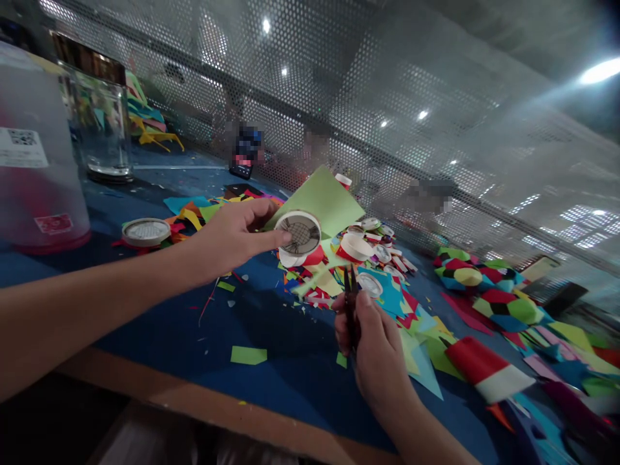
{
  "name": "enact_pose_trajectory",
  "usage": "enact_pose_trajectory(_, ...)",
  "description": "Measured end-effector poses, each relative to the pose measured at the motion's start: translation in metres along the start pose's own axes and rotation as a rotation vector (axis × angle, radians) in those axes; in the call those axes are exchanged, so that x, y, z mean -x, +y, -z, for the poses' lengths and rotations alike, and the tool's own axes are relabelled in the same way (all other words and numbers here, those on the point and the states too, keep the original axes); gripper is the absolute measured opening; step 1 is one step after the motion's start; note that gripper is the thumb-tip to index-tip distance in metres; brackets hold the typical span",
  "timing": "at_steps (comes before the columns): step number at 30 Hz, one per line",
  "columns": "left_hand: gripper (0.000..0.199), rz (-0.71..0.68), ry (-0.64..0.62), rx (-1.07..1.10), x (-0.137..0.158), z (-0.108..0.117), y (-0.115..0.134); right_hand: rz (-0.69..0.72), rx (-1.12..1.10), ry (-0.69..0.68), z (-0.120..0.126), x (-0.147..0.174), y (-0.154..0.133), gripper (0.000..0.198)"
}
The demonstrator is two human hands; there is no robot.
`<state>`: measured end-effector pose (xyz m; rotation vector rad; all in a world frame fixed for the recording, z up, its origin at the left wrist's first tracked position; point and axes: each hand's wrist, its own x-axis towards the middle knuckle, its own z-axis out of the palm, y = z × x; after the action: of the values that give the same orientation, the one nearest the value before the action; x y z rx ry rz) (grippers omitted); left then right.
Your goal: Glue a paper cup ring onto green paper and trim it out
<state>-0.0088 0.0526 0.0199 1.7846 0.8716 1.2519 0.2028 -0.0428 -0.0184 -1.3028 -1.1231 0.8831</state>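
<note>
The left hand [230, 237] has its grip clamped on a green paper [334, 201] and a round lid [306, 240]; the thumb lies over the left part of the lid's patterned face, while the other fingers go behind, at the paper's left edge. The lid sits just beyond the thumb tip, against the near side of the paper's lower part, its white rim facing the wearer. The paper spreads up and to the right of that grip, tilted above the tabletop [179, 361]. Red and white parts show right under the lid; whether they are held too, I cannot tell. The right hand [380, 342] has its grip wrapped around dark scissors [351, 284], whose blades point up and away and stand slightly apart, below and right of the lid and not touching it. Beyond the scissors spreads a pile of scraps [332, 284] with more small round lids among them. One green scrap [248, 355] lies near the front edge. At the left stand a jar [104, 129] and a frosted tub [39, 187], with another lid [145, 232] near the tub. At the right are paper balls [506, 309] and a red-and-white cup [489, 368].
</note>
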Motion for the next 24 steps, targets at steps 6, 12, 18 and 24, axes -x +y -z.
enact_pose_trajectory(6, 0.030, 0.033, -0.067, 0.086, 0.001, 0.000, 0.004, 0.065, 0.020, -0.186, 0.002, 0.006, -0.001, 0.052)
enact_pose_trajectory(12, 0.027, 0.075, -0.199, 0.189, 0.004, -0.001, 0.008, -0.056, 0.036, -0.243, -0.003, 0.005, -0.002, 0.058)
enact_pose_trajectory(18, 0.017, 0.043, -0.305, 0.050, 0.006, 0.000, 0.009, -0.063, -0.058, -0.265, -0.003, 0.006, -0.001, 0.057)
enact_pose_trajectory(24, 0.020, -0.036, -0.402, -0.103, 0.011, -0.002, 0.012, -0.022, -0.046, -0.295, -0.002, 0.007, 0.001, 0.057)
